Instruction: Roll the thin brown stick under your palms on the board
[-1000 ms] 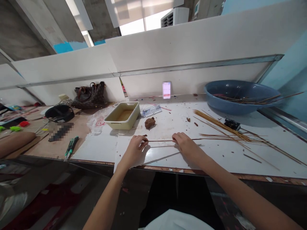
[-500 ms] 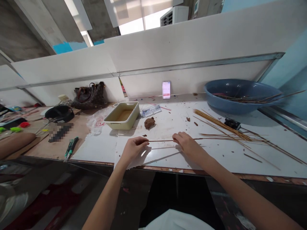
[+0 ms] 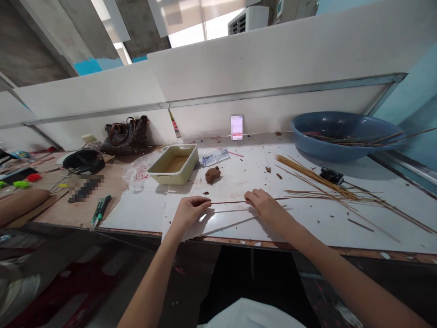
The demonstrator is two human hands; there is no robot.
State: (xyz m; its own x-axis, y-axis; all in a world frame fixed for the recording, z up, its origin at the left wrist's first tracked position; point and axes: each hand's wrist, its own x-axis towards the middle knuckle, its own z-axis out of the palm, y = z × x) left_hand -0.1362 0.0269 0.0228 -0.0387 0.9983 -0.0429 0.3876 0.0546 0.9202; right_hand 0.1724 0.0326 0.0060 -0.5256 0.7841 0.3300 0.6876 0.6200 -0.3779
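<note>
A thin reddish-brown stick is stretched level between my two hands, a little above the white tabletop, its shadow below. My left hand pinches it at the left end between thumb and fingers. Farther along, my right hand grips it with the fingertips, and the stick runs on past that hand to the right. Just beyond my hands lies a brown lump that looks like clay. Several slim tan sticks lie in a loose bundle to the right.
A cream tub with brownish liquid stands left of the lump, beside a clear plastic bag. Behind the bundle sits a large blue basin holding long sticks. A phone leans on the partition. Green-handled cutters and a handbag are left.
Both hands keep their grip on the stick and have hardly moved. The stick's right end has dipped or shifted very slightly.
</note>
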